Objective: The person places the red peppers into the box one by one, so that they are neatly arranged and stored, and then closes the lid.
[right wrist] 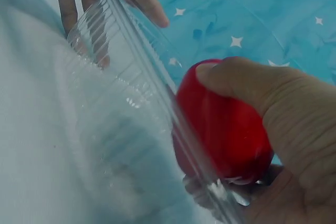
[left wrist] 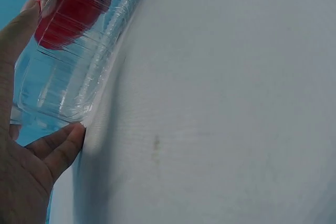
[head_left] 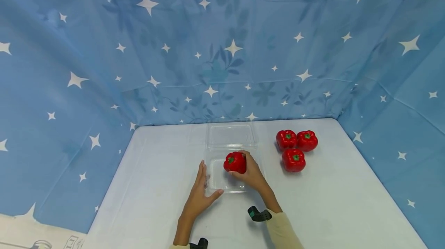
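My right hand (head_left: pixel 253 173) grips a red bell pepper (head_left: pixel 235 162) over the base of a clear plastic clamshell container (head_left: pixel 217 181), thumb and fingers on opposite sides. In the right wrist view the pepper (right wrist: pixel 220 124) overlaps the container's rim, with the right thumb pressed on its upper side. My left hand (head_left: pixel 199 196) rests along the container's left side, fingers straight and thumb spread toward the front edge. The left fingertips (left wrist: pixel 73 132) touch the container's wall in the left wrist view. The container's lid (head_left: pixel 231 135) lies folded back, away from me.
Three more red bell peppers (head_left: pixel 293 160) stand grouped on the white table (head_left: pixel 333 202) to the container's right. A blue star-patterned curtain (head_left: pixel 222 67) encloses the back and both sides. Each wrist wears a black band (head_left: pixel 260 215).
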`<state>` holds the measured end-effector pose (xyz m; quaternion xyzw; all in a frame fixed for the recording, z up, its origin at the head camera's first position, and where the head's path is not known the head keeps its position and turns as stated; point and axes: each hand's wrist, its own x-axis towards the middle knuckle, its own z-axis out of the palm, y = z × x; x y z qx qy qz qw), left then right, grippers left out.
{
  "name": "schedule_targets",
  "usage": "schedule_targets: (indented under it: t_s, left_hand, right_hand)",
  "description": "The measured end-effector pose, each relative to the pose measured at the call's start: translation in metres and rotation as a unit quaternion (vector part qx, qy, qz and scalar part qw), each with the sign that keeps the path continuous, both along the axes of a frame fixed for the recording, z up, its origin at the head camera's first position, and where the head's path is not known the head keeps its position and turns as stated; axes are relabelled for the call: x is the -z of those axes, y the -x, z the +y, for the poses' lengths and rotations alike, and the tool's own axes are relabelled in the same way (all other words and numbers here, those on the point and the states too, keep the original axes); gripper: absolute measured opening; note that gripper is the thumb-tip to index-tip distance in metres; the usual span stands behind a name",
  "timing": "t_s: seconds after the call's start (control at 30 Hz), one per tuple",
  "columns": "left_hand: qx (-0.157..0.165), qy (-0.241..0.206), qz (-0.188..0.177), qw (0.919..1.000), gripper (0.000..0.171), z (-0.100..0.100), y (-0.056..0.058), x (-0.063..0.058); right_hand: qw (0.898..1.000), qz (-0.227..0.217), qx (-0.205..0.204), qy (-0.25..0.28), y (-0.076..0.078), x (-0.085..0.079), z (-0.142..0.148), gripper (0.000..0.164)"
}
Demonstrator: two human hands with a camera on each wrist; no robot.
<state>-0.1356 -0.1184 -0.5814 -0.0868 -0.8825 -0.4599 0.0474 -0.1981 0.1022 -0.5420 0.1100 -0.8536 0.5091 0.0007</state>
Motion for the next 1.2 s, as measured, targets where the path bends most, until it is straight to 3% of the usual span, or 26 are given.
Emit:
schedule_targets:
  t_s: [0.37,0.67,1.0,1.2]
  left_hand:
    - [-0.003,0.029,0.009,0.9995,0.112,0.002,0.0,0.0]
    - [0.0,0.026,0.005,0.9996,0.112,0.002,0.001,0.0]
    - [0.002,0.018,0.004,0.9998,0.112,0.001,0.001,0.002]
    - [-0.002,0.022,0.0,0.9998,0.113,0.001,0.002,0.0]
  right_hand:
    - [0.998,0.013,-0.036,-0.054,0.008,0.001,-0.018,0.085]
    - [0.996,-0.016,-0.026,-0.081,0.012,0.007,-0.028,0.084]
    - [0.995,-0.001,-0.034,-0.093,0.01,0.008,-0.037,0.082]
    - [0.996,-0.025,-0.031,-0.08,0.01,0.006,-0.033,0.083]
